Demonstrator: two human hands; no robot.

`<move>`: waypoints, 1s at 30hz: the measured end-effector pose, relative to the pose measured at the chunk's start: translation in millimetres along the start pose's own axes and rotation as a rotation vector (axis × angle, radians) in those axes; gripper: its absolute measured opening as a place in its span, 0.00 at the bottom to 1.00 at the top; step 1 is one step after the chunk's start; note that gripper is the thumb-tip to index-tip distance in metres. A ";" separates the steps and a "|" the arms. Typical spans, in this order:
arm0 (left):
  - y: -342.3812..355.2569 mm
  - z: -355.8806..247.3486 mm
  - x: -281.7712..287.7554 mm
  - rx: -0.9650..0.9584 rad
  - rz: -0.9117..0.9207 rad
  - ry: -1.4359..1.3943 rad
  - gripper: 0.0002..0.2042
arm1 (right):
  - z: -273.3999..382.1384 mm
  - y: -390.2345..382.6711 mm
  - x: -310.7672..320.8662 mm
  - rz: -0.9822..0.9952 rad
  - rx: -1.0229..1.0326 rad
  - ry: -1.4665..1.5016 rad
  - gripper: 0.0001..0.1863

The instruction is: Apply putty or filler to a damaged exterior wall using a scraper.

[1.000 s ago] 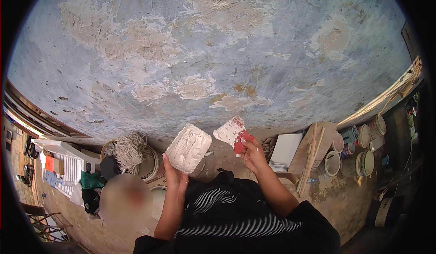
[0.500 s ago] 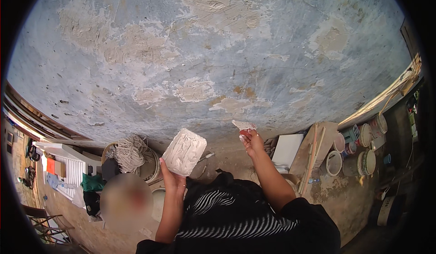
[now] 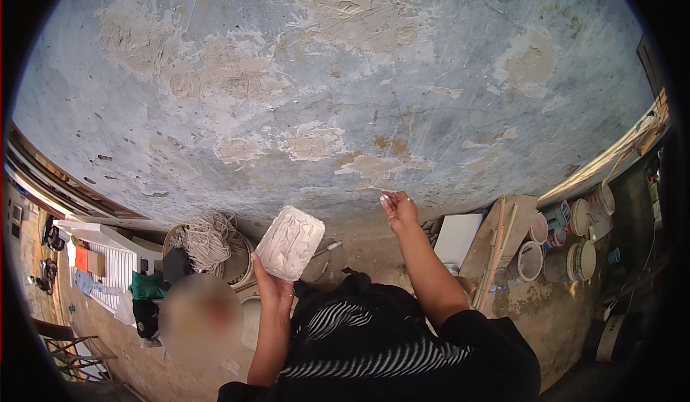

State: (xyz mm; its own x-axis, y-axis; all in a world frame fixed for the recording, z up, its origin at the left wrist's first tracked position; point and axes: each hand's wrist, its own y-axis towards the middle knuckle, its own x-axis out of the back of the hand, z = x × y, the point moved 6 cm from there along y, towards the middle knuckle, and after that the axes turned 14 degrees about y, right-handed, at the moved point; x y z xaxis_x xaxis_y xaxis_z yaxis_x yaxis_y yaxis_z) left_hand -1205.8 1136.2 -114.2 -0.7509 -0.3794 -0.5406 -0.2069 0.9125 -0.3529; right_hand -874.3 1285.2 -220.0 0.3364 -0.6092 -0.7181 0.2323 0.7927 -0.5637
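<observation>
My left hand [image 3: 274, 283] grips the lower edge of a rectangular tray [image 3: 259, 252] with off-white filler paste [image 3: 293, 241] smeared inside. My right hand [image 3: 399, 209] is closed around the handle of a putty knife [image 3: 379, 189]. Its blade now shows almost edge-on, a thin strip at the face of the blue-grey wall [image 3: 302, 183]; whether it touches cannot be made out. Rough beige patches of filler [image 3: 374, 165] lie on the wall just above the knife, with several larger ones higher up.
At left, a bundle of pale rope [image 3: 210, 242] rests on round containers beside a white slatted piece [image 3: 118, 265]. Wooden poles [image 3: 497, 251] and a white board [image 3: 458, 238] stand on the right. Several buckets [image 3: 530, 260] sit farther right. A blurred round area hides something at lower left.
My right hand has turned the putty knife, so its blade went from broad-side to nearly edge-on. The tray in my left hand has hardly moved.
</observation>
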 end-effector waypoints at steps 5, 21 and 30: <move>-0.6 0.5 1.1 -0.004 0.010 0.029 0.35 | 11.8 -0.3 -8.6 -0.011 -0.008 0.169 0.07; -10.4 -11.4 15.4 -0.012 -0.002 0.014 0.34 | -58.4 -25.0 27.3 -0.031 -0.145 0.004 0.08; -14.9 -24.4 31.0 -0.032 -0.019 -0.005 0.34 | -72.1 -11.6 7.8 -0.047 -0.123 0.094 0.09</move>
State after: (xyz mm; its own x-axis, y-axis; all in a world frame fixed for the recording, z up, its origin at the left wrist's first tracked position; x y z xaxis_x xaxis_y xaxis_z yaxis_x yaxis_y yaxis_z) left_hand -1241.3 1114.5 -107.0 -0.7433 -0.3976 -0.5380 -0.2411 0.9094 -0.3390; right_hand -940.2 1269.6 -248.6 0.2392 -0.6494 -0.7218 0.1299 0.7581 -0.6390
